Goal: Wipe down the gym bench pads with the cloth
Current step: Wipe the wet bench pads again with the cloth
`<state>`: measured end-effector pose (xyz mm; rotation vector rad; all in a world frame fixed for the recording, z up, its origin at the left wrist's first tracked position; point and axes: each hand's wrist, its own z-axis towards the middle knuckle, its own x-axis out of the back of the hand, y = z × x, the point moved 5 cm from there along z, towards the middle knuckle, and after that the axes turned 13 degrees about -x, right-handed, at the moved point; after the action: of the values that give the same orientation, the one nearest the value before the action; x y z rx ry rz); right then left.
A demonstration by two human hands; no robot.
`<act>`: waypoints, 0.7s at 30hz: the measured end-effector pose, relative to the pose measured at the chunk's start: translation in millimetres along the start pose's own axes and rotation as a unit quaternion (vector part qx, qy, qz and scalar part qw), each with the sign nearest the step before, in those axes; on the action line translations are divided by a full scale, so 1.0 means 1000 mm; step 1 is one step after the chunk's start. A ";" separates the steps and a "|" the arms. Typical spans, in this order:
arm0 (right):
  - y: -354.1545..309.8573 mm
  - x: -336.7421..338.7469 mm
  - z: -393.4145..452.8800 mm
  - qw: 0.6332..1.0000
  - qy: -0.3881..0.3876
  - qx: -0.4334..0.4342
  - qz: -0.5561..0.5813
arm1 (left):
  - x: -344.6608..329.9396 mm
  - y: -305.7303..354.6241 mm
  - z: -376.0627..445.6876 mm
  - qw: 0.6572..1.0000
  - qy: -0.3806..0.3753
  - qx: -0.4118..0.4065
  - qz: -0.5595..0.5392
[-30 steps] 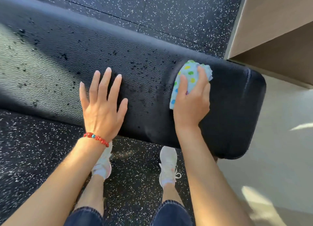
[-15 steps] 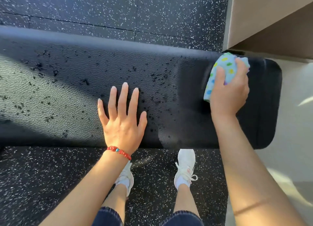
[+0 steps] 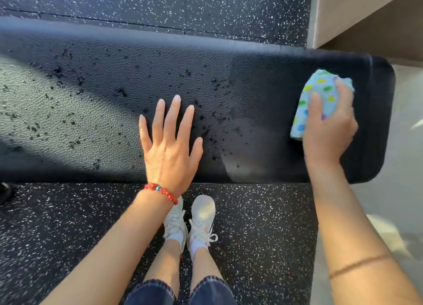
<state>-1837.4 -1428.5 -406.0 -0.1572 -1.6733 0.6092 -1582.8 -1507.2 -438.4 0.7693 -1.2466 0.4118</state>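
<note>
A long black padded bench pad (image 3: 251,94) runs across the view from left to right. Dark specks are scattered over its left and middle parts. My right hand (image 3: 329,131) is shut on a bunched light-blue cloth (image 3: 318,99) with coloured dots, pressed on the pad near its rounded right end. My left hand (image 3: 169,144) lies flat on the pad's front middle, fingers spread, holding nothing. A red bead bracelet (image 3: 161,191) sits on that wrist.
Black speckled rubber flooring (image 3: 251,224) lies in front of and behind the bench. My two white shoes (image 3: 192,220) stand close to the pad's front edge. A beige wall or cabinet (image 3: 357,14) rises at the top right, with pale floor (image 3: 407,167) past the bench end.
My right hand has slid the cloth rightward along the pad, from mid-right to near its end. The left hand has stayed flat on the pad while the view shifted.
</note>
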 end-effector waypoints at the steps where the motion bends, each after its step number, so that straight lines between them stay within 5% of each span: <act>1: 0.001 -0.001 -0.005 1.000 0.004 -0.010 0.004 | 0.002 -0.002 -0.003 1.000 0.003 -0.010 0.001; 7: -0.043 -0.043 -0.106 0.988 -0.043 0.146 0.022 | 0.012 -0.029 -0.034 0.999 0.002 0.007 0.047; 11: -0.035 -0.038 -0.096 0.976 -0.049 0.211 -0.002 | 0.010 -0.032 -0.037 0.998 0.001 -0.006 0.059; 17: 0.048 0.021 -0.042 0.999 -0.002 0.027 0.017 | 0.008 -0.032 -0.038 0.997 0.018 -0.004 0.069; 21: 0.047 0.019 -0.047 1.000 0.005 -0.024 0.019 | 0.007 -0.031 -0.038 0.996 0.023 -0.003 0.082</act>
<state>-1807.1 -1366.4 -407.8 -0.2260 -1.6795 0.5956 -1534.4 -1502.4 -445.2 0.6513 -1.2714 0.5551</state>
